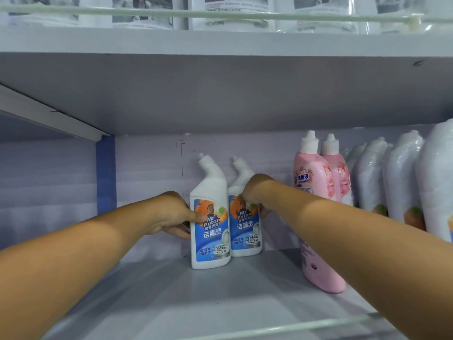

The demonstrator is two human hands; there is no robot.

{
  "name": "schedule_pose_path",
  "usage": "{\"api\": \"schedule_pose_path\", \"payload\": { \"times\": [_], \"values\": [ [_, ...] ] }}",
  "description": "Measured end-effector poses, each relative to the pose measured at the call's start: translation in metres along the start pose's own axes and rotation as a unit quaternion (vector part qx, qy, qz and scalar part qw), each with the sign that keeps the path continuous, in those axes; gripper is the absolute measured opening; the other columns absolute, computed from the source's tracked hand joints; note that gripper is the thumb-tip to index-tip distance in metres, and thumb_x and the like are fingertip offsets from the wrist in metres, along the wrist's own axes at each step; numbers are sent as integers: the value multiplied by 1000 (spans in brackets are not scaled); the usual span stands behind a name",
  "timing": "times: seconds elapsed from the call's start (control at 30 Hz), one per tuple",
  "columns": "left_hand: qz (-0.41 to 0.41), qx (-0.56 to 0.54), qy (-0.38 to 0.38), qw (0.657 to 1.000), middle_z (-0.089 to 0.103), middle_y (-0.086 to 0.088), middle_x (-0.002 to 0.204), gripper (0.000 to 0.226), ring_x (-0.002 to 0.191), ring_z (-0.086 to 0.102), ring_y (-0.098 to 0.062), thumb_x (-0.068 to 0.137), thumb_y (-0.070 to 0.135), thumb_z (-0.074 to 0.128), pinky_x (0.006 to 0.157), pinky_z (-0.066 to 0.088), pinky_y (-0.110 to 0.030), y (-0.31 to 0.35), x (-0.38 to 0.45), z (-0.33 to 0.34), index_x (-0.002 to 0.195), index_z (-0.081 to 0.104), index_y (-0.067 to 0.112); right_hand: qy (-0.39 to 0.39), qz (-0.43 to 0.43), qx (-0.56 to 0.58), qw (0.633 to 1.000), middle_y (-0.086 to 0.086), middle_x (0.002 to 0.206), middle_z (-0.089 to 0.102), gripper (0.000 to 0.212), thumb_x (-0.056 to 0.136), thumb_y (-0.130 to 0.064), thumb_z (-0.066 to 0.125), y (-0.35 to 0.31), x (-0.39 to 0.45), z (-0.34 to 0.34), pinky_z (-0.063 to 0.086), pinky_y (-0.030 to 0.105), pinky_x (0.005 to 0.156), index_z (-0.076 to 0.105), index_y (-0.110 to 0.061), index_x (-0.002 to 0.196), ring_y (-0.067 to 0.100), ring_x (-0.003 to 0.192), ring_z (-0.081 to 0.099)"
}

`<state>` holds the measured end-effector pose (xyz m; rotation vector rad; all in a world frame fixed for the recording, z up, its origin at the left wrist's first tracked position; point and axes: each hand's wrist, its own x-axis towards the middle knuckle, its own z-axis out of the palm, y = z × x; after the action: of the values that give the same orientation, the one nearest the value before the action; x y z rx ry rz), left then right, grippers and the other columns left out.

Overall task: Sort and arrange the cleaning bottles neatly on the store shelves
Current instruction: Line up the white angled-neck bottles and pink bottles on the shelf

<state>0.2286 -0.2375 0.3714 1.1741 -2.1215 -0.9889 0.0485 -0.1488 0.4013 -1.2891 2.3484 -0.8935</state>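
Observation:
Two white angled-neck toilet cleaner bottles with blue labels stand side by side at the back of the grey shelf (171,298). My left hand (171,214) grips the left white bottle (210,231) from its left side, thumb on the label. My right hand (255,192) is closed around the right white bottle (245,231), fingers wrapped over its shoulder and right side. Both bottles stand upright and touch each other.
Two pink bottles (316,192) stand to the right, partly behind my right forearm. Farther right is a row of several shrink-wrapped white bottles (402,177). The shelf above (220,42) carries more white bottles. A blue upright (106,173) bounds the left.

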Motion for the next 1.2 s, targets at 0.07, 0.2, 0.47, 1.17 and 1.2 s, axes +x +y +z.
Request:
{"api": "schedule_pose_path", "payload": {
  "times": [0.07,0.2,0.47,1.17,1.2],
  "values": [
    [1,1,3,1000,80,-10,91,34,85,79,-20,84,24,82,79,64,-34,-1,-2,1,107,72,1,1,-21,-14,1000,17,82,60,36,105,-22,47,0,-5,-1,55,35,81,53,-2,76,33,98,68],
    [-5,15,30,999,78,-10,94,47,85,77,-22,79,36,85,79,64,-35,0,-11,0,108,69,4,51,-108,-65,991,15,86,64,22,102,-23,54,-1,-29,-10,48,30,60,45,-17,84,23,65,56],
    [200,-18,103,974,74,-5,99,55,84,74,-19,74,59,79,79,62,-35,81,-66,22,107,63,19,226,-275,196,914,14,93,76,13,97,-15,57,51,-118,-98,64,48,69,66,-6,99,29,63,74],
    [210,-81,2,974,72,0,109,83,94,76,-24,74,26,90,82,63,-51,105,-73,101,137,36,38,193,-117,165,960,6,107,61,60,80,-26,83,125,-72,-82,47,29,62,44,-15,124,22,87,61],
    [209,-83,8,974,72,1,109,85,92,76,-23,74,27,90,77,64,-48,99,-75,93,138,37,38,196,-107,154,962,5,101,61,53,80,-26,82,126,-71,-79,46,28,59,47,-15,119,20,81,60]
  ]
}}
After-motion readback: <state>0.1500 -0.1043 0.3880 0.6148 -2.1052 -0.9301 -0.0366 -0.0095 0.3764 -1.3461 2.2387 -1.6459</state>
